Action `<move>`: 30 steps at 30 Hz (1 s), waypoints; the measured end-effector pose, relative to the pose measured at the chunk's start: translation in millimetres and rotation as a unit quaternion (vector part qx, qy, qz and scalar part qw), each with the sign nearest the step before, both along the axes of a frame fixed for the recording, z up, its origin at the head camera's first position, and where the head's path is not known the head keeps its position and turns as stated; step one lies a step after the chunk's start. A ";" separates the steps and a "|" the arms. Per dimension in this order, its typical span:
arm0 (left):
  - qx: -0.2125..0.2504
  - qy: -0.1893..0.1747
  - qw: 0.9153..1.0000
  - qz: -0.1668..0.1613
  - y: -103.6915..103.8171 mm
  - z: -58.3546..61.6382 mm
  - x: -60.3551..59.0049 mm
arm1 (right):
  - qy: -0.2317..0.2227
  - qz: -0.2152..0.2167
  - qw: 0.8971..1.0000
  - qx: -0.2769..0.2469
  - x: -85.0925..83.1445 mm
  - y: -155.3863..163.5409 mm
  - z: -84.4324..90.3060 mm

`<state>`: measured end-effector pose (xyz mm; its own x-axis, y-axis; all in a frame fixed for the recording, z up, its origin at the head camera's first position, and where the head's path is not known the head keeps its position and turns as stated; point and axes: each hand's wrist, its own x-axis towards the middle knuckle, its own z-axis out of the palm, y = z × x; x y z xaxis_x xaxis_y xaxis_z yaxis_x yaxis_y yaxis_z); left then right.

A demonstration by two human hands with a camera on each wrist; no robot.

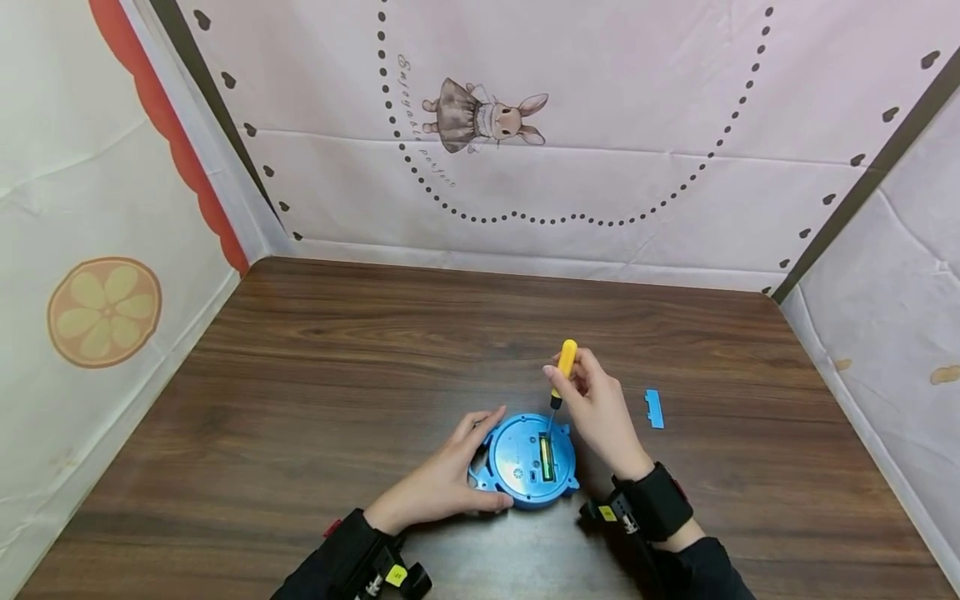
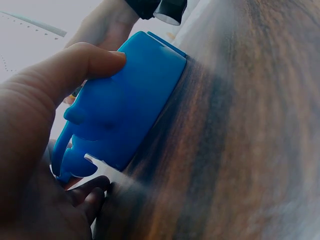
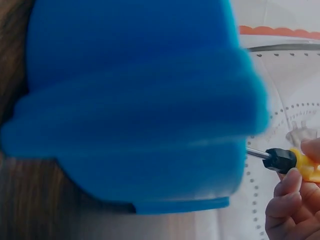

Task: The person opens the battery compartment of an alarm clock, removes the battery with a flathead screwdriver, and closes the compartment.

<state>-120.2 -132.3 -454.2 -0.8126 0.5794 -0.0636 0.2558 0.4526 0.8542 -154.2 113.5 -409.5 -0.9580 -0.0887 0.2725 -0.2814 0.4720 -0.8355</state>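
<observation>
1. At the near middle of the wooden table (image 1: 375, 350) the round blue toy (image 1: 525, 458) lies back side up, its battery slot open with a yellow-green battery (image 1: 547, 457) showing inside.
2. Well to the right of it, a small blue cover (image 1: 655, 408) lies apart on the wood, so I judge the opening of the compartment to be done; whether the battery is going in or coming out I cannot tell.
3. What I judge to be in hand now is work at the far end of the slot, since the tip of my yellow screwdriver (image 1: 562, 371) comes down just there.
4. My left hand (image 1: 442, 483) grips the toy's left edge: the thumb lies on the near rim, the fingers curl round the far-left side, and the wrist rests low on the table. The left wrist view shows the thumb pressed on the blue shell.
5. My right hand (image 1: 600, 412) pinches the screwdriver handle between thumb and fingertips, held nearly upright and tilted slightly away, wrist raised just right of the toy.
6. The right wrist view shows the metal shaft running toward the blurred blue body.
</observation>
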 end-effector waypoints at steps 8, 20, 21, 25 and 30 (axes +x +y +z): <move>-0.004 0.000 1.000 0.000 0.0 1.3 -0.3 | -0.087 0.005 0.995 -0.048 -21.6 5.2 -10.9; -0.010 -0.001 1.000 -0.004 0.4 1.6 -0.8 | -0.170 0.033 0.974 -0.144 -29.8 8.2 -14.8; -0.010 -0.001 1.000 -0.004 0.2 1.1 -0.9 | -0.173 0.034 0.973 -0.150 -29.7 8.2 -15.0; -0.011 -0.003 1.000 -0.005 0.1 -0.2 -1.3 | -0.178 0.029 0.971 -0.160 -28.9 7.6 -15.6; -0.013 -0.003 1.000 -0.004 0.5 0.9 -0.5 | -0.177 0.018 0.971 -0.161 -27.2 7.1 -15.5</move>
